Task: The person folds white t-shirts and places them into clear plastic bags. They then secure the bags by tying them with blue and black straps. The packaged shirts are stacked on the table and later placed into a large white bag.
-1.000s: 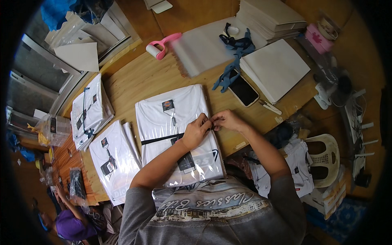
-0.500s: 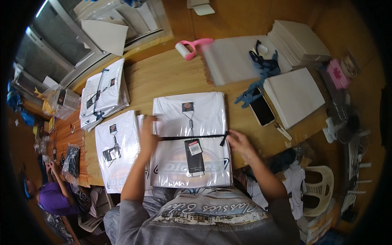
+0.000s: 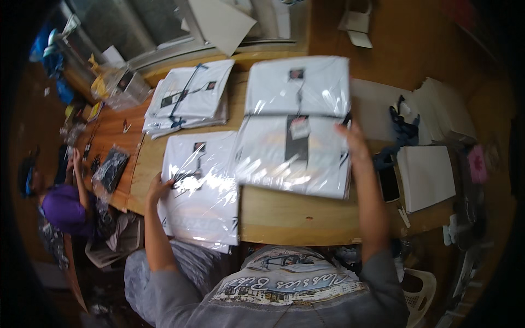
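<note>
A bundle of folded white T-shirts in clear plastic, bound across the middle with a dark strip and showing a black hang tag, is far forward on the table. My right hand grips its right edge, fingers over the top; motion blurs both. Whether the bundle touches the table, I cannot tell. Left of it lies a packaged white T-shirt, its plastic shining. My left hand is closed at this package's left edge, the fingertips curled onto the plastic. Whatever lies beneath the package is hidden.
A tied pile of packaged shirts stands at the back left. To the right lie blue cloth strips, a phone and a stack of white boards. Another person in a purple shirt works at the far left.
The tied bundle has moved away from me across the table with my right hand. My left hand has left the bundle for the left package's outer edge. The whole view has shifted.
</note>
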`<action>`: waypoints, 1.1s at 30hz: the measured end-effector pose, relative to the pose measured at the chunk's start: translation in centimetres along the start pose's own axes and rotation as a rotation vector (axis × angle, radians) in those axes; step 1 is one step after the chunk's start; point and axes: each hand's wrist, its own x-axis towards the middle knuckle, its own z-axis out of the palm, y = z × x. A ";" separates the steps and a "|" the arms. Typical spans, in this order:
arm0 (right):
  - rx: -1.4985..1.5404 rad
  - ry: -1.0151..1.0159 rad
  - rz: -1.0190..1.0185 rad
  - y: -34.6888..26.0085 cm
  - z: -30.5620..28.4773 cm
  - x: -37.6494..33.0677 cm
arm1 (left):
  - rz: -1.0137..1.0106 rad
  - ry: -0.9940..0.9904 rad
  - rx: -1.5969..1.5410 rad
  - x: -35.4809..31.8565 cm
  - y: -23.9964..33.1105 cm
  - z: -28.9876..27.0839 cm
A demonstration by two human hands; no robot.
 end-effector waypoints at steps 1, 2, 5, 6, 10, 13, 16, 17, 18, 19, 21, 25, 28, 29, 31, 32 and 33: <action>0.055 0.035 -0.048 -0.6 0.4 1.5 | -0.068 -0.085 -0.070 -0.7 2.5 0.0; 0.073 0.116 -0.023 -0.6 0.1 3.1 | -0.127 -0.167 -0.140 -1.6 5.9 0.1; -0.535 0.319 -0.306 4.4 -0.3 5.3 | -0.230 -0.199 -0.109 -4.2 9.9 0.3; -0.454 0.208 -0.331 7.7 -0.7 4.5 | -0.264 -0.216 -0.090 -4.9 11.0 0.0; -0.159 -0.283 0.432 10.7 6.7 -8.6 | -0.148 -0.188 -0.467 -7.3 6.5 3.6; -0.221 -0.253 0.275 12.4 10.1 -13.0 | -0.188 -0.188 -0.694 -9.4 10.3 4.5; 0.211 -0.290 0.671 9.9 8.8 -12.3 | -0.290 -0.259 -0.907 -11.1 9.5 5.8; 0.114 -0.386 0.762 8.9 8.7 -12.5 | -0.314 -0.288 -0.977 -11.7 9.2 6.3; -0.022 -0.436 0.511 9.4 8.5 -13.3 | -0.361 -0.232 -0.964 -12.7 10.8 6.0; -0.157 -0.427 0.289 9.1 8.4 -13.5 | -0.311 -0.125 -0.978 -13.6 11.4 5.8; -0.476 -0.418 -0.091 5.1 7.9 -14.2 | -0.222 -0.111 -1.100 -14.8 12.0 5.0; -0.424 -0.283 -0.243 0.2 5.5 -15.0 | 0.094 -0.080 -1.175 -15.0 16.3 4.1; -0.321 -0.268 -0.179 -1.0 3.3 -15.6 | 0.249 -0.101 -1.102 -14.4 16.7 5.3; -0.346 -0.261 -0.017 -1.0 2.5 -15.9 | 0.204 -0.093 -1.024 -14.1 16.2 6.7; -0.337 -0.173 -0.110 1.3 1.4 -16.0 | 0.126 -0.081 -0.866 -13.3 16.2 8.8; -0.334 -0.131 -0.157 2.1 0.9 -16.1 | 0.189 -0.039 -0.890 -13.2 16.8 9.2; -0.388 -0.155 -0.110 1.7 0.7 -16.1 | 0.245 0.004 -0.911 -13.6 18.1 9.5</action>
